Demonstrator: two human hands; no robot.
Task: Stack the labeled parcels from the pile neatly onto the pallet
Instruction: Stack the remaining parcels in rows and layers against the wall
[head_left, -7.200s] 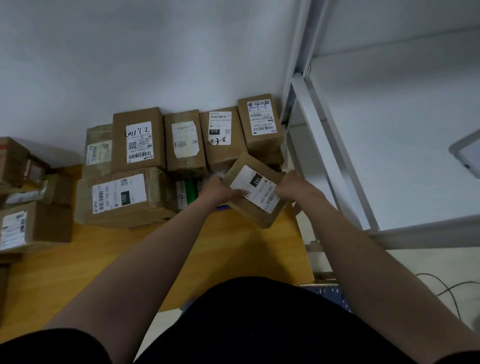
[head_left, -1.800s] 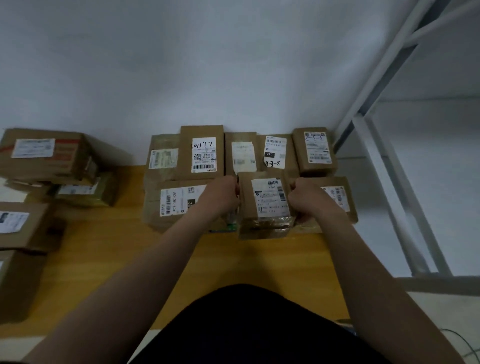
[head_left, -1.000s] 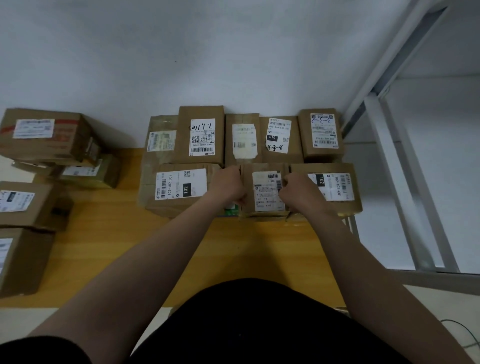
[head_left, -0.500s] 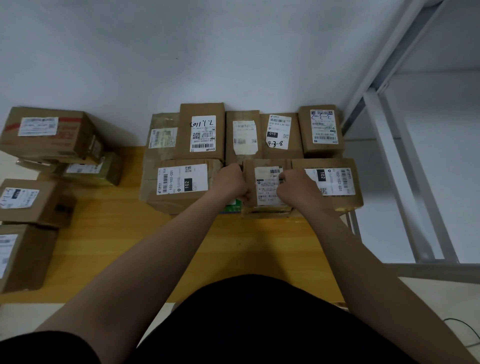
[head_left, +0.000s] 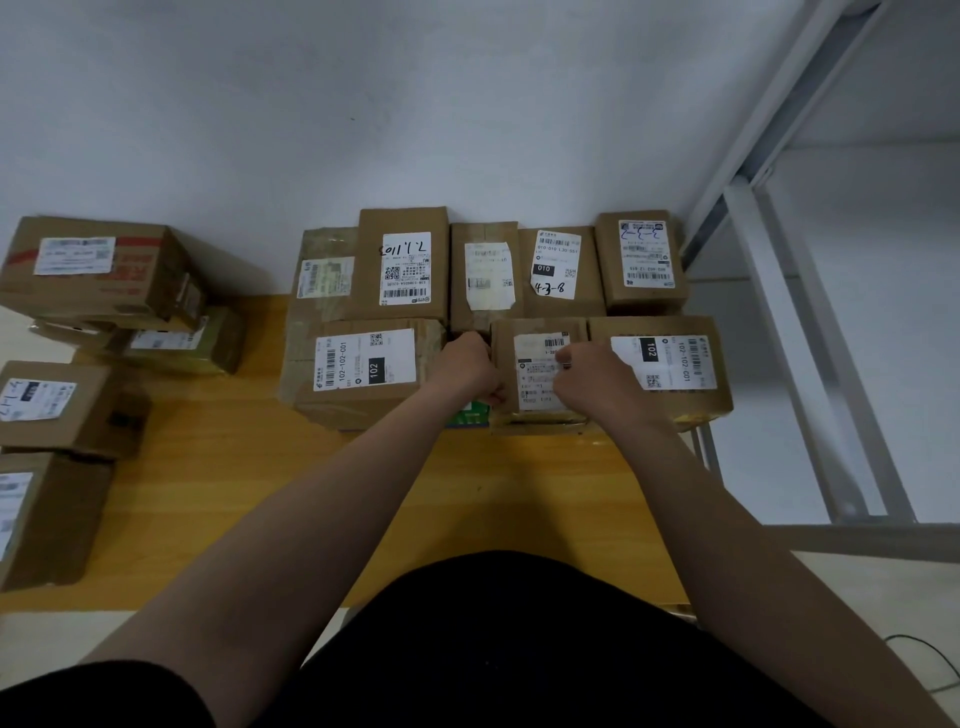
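Parcel flush w/ box on right, narrow gap left; pallet open nearside. L hand clenches parcel's left edge. R hand curled atop label, fingertips hidden, grip unclear.

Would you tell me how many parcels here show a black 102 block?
2: the front-left parcel beside the left hand, and the front-right parcel beside the right hand. The right hand partly hides the label on the middle parcel, so another may be hidden.

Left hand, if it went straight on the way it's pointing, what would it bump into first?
Probably the back-row parcel with the faded label, just beyond the left hand, which grips the small parcel. Depth is hard to judge.
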